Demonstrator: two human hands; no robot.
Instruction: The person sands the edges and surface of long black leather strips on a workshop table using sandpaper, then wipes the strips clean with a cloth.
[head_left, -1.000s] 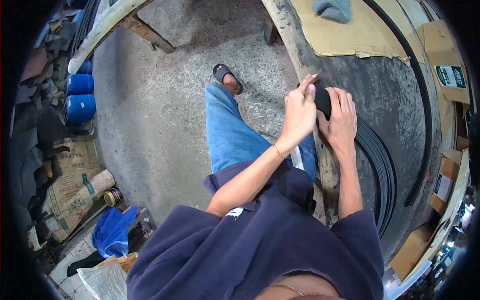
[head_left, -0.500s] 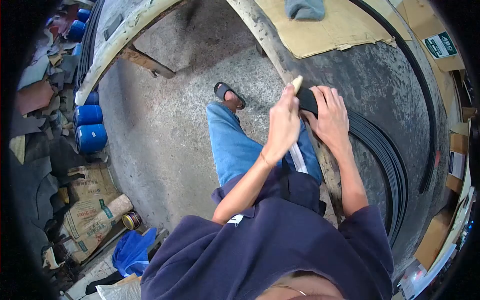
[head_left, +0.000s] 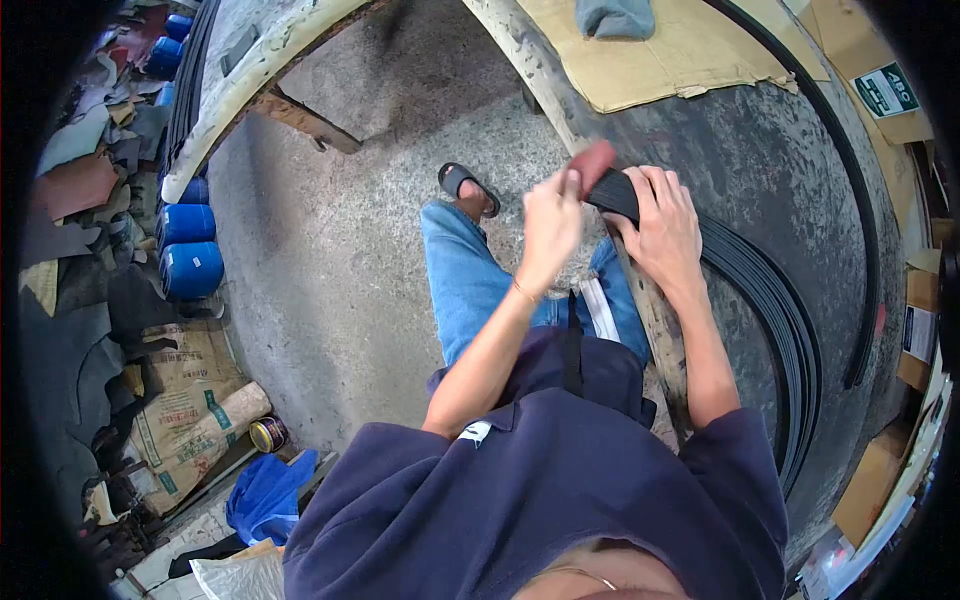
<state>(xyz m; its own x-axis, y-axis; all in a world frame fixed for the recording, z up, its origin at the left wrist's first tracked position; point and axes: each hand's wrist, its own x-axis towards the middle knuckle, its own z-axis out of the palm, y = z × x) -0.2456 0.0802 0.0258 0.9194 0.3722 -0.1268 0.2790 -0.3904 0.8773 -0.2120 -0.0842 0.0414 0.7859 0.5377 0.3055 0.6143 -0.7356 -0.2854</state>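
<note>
My left hand (head_left: 550, 222) is closed around a flat red pad (head_left: 594, 165), slightly smeared by motion, which overlaps the squared end of a bundle of dark strips. My right hand (head_left: 662, 222) wraps over the strip bundle (head_left: 757, 262) close to that end and presses the strips together at the bench edge. From there the thin, flat black strips curve away across the bench (head_left: 745, 155) toward my right side. The fingers of my right hand hide part of the bundle.
A single black strip (head_left: 850, 190) arcs along the far bench. Cardboard (head_left: 660, 75) with a grey cloth (head_left: 615, 17) lies at the top. Cardboard boxes (head_left: 872, 485) line the right. Scraps (head_left: 75, 190) and blue rolls (head_left: 190, 270) stand left; a wooden leg (head_left: 312, 120) juts out beneath the bench.
The pad in my left hand has turned from its pale yellow side to its red side, and the hand has shifted slightly left. My right hand keeps its grip on the bundle.
</note>
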